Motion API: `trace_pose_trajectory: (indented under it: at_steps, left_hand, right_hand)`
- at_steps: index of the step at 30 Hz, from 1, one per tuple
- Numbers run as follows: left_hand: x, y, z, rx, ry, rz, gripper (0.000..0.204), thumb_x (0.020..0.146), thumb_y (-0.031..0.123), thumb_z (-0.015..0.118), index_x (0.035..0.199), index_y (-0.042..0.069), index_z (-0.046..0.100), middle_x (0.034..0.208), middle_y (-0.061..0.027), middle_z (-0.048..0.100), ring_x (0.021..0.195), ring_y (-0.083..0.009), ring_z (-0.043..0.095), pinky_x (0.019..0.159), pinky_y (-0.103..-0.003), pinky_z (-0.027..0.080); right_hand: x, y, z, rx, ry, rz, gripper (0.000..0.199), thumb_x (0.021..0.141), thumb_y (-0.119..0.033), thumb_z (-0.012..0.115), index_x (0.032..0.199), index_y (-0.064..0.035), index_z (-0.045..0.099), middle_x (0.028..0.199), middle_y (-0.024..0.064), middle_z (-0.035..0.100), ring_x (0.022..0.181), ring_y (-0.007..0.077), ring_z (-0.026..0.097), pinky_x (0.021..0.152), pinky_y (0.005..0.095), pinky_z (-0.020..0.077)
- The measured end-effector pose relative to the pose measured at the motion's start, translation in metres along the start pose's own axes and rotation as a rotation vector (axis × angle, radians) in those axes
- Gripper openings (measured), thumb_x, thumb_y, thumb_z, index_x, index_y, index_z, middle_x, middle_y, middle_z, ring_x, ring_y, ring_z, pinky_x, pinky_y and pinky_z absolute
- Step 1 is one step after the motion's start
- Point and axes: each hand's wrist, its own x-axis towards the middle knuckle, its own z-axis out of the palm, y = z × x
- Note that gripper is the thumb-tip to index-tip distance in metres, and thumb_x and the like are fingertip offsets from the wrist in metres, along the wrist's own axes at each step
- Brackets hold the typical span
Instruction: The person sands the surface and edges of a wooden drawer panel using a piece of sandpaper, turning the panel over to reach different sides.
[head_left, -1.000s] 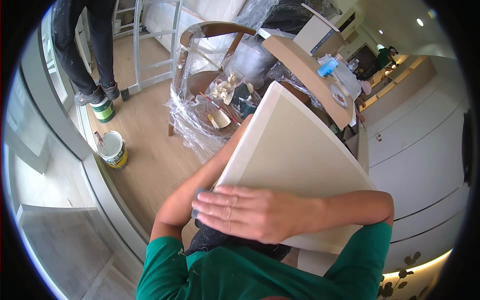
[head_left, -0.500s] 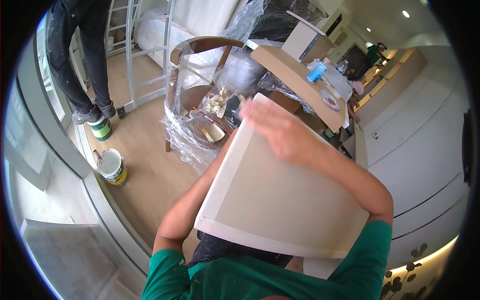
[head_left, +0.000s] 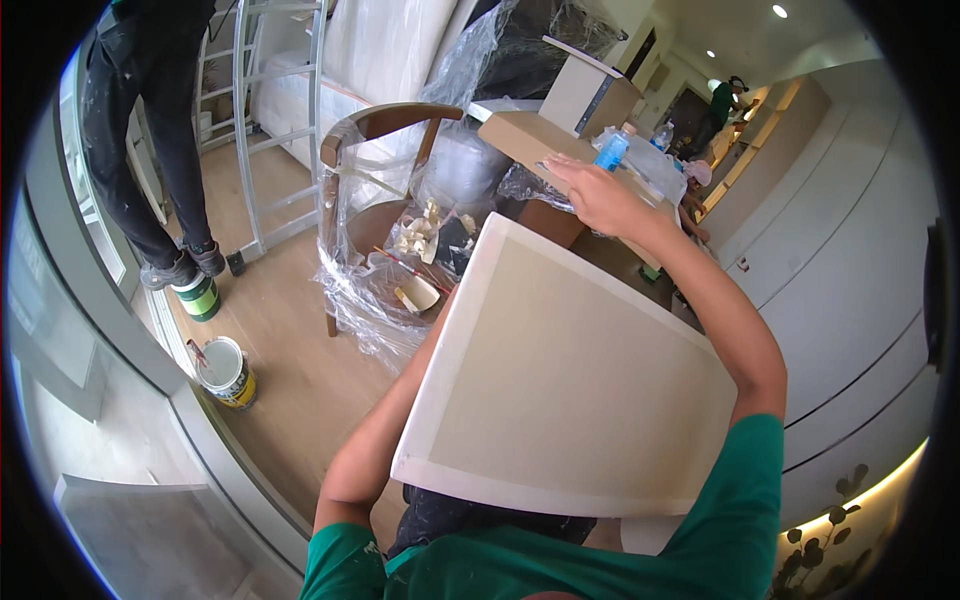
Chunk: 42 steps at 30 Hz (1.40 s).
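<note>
A large flat beige panel [head_left: 570,370] with a paler border leans tilted across my lap. My left forearm [head_left: 375,440] runs behind its left edge, and my left hand is hidden there. Above the panel's far edge, apart from its face, is my right hand [head_left: 605,203]. Its fingers are long and held together. A small pale grey bit shows at their tips, too small to name. Beyond the panel stands a wooden chair [head_left: 385,122] wrapped in clear plastic, with crumpled paper [head_left: 418,235] and a cream tray-like scoop [head_left: 416,294] on it.
An open paint can [head_left: 226,372] with a brush stands on the wooden floor at left. A person [head_left: 165,130] stands on a green-labelled can [head_left: 198,298] beside a metal ladder [head_left: 280,140]. Behind my right hand are a cardboard-topped table [head_left: 520,135] and a blue bottle [head_left: 612,150].
My right hand has lifted off the panel's upper left corner and moved right, past the far edge. The panel's far end sits slightly lower in view. The whole view has shifted a little.
</note>
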Motion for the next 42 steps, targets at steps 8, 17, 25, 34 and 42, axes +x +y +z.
trace_pose_trajectory:
  at_steps: [8,17,25,34,42]
  left_hand:
    - [-0.002,0.004,-0.003,0.004,0.004,-0.022,0.026,0.101,0.025,0.062,0.108,0.001,0.068,0.098,-0.0139,0.071,0.085,-0.0190,0.068,0.078,-0.037,0.053]
    - [-0.003,0.005,-0.003,0.005,-0.008,-0.045,0.027,0.102,0.026,0.061,0.112,0.001,0.068,0.102,-0.0136,0.072,0.088,-0.0190,0.068,0.081,-0.037,0.053]
    - [-0.004,0.006,0.003,-0.010,0.002,-0.043,0.029,0.103,0.026,0.060,0.115,0.001,0.068,0.105,-0.0134,0.072,0.091,-0.0191,0.068,0.083,-0.037,0.053]
    - [-0.005,0.011,0.003,0.008,0.010,-0.032,0.030,0.105,0.027,0.058,0.119,0.002,0.067,0.109,-0.0131,0.072,0.095,-0.0191,0.069,0.085,-0.036,0.053]
    - [0.001,0.011,0.005,-0.018,0.028,-0.024,0.031,0.106,0.027,0.057,0.122,0.002,0.067,0.112,-0.0128,0.072,0.097,-0.0192,0.069,0.088,-0.036,0.053]
  right_hand:
    - [-0.006,-0.097,0.007,0.236,0.034,-0.223,0.067,0.088,0.011,0.046,0.155,0.0080,0.046,0.161,0.0277,0.046,0.154,0.0375,0.042,0.130,0.0444,0.0318]
    - [-0.016,-0.129,0.028,0.018,0.103,-0.344,0.062,0.092,-0.003,0.056,0.151,0.0128,0.048,0.161,0.0299,0.046,0.156,0.0378,0.039,0.132,0.0505,0.0228]
    - [-0.024,-0.144,0.022,0.050,0.038,-0.345,0.065,0.091,-0.004,0.056,0.154,0.0096,0.047,0.161,0.0284,0.047,0.158,0.0353,0.036,0.134,0.0509,0.0212]
    - [-0.017,-0.130,0.002,-0.036,0.050,-0.276,0.056,0.097,-0.004,0.051,0.151,0.0085,0.051,0.159,0.0290,0.049,0.153,0.0384,0.043,0.131,0.0525,0.0269]
    - [-0.113,-0.286,0.007,0.372,-0.074,-0.888,0.046,0.103,-0.014,0.053,0.143,0.0079,0.060,0.150,0.0248,0.060,0.145,0.0342,0.055,0.126,0.0462,0.0387]
